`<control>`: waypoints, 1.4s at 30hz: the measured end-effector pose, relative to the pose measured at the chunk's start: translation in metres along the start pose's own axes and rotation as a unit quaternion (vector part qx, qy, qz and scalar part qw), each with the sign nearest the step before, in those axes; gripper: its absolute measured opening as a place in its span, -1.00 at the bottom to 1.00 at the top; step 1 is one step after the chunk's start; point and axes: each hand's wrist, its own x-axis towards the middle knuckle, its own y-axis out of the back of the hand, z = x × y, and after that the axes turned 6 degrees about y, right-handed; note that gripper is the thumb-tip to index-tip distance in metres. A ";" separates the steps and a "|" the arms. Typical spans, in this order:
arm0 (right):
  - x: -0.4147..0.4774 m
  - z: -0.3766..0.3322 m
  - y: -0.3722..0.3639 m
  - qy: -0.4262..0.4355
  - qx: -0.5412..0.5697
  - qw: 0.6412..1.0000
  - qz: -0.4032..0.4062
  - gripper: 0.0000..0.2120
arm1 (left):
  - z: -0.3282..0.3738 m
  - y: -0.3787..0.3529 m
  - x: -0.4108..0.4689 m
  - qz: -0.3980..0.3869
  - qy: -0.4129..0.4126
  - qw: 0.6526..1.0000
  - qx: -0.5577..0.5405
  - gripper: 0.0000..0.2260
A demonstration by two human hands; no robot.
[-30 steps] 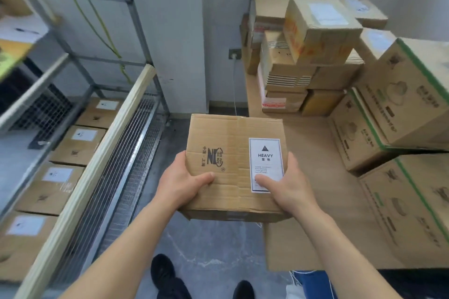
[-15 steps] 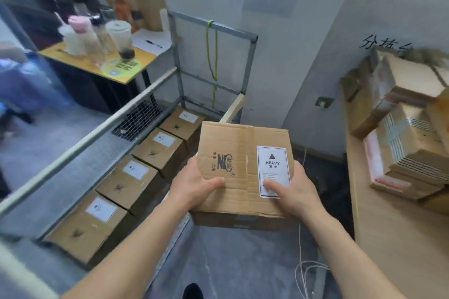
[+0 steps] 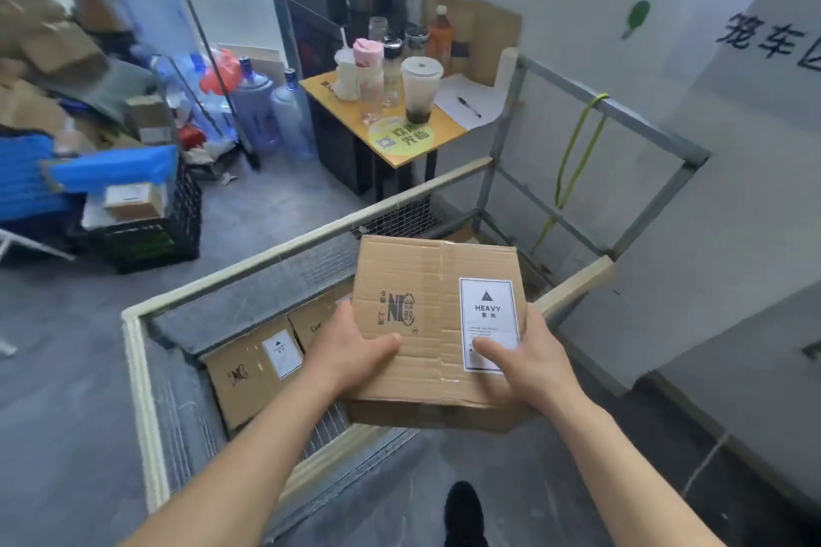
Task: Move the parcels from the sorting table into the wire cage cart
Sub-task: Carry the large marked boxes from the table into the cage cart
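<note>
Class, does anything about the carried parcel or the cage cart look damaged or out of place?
Nothing stands out. The parcel, held by left hand and right hand over the cage cart, is lightly creased but taped shut.

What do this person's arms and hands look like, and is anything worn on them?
Nothing is worn on them. The left hand and right hand have no gloves, rings, watch or wristband that I can see. No sleeve shows on the left forearm or right forearm. The only clothing in view is a black shoe.
</note>
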 end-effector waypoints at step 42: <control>0.133 0.014 -0.346 0.014 -0.149 0.937 -0.316 -0.43 | -0.301 0.029 0.109 0.071 0.352 0.931 -0.060 -0.30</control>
